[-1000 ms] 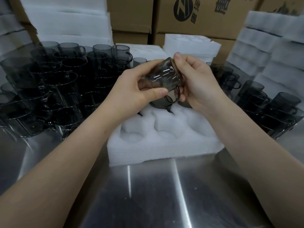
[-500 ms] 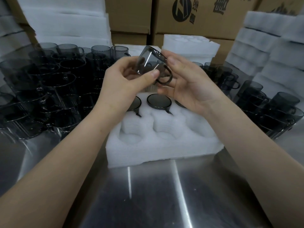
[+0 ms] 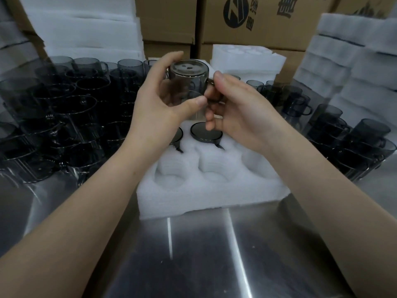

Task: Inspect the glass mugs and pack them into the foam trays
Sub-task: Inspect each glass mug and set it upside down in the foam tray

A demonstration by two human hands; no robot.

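Both hands hold one smoky glass mug (image 3: 189,82) upside down above the white foam tray (image 3: 210,190). My left hand (image 3: 159,108) wraps its body between thumb and fingers. My right hand (image 3: 234,112) pinches the handle on the mug's right side. Two mugs (image 3: 206,134) sit base-up in the tray's far pockets, one partly hidden behind my left hand. The three near pockets hold nothing.
Many dark glass mugs (image 3: 64,117) crowd the steel table (image 3: 214,254) at the left, and more mugs (image 3: 335,130) stand at the right. Stacks of foam trays (image 3: 352,67) rise at both sides and behind. Cardboard boxes (image 3: 257,20) form the back wall.
The mug has been turned from tilted on its side to base-up and vertical. Both hands stayed on it, raised over the tray's far end.
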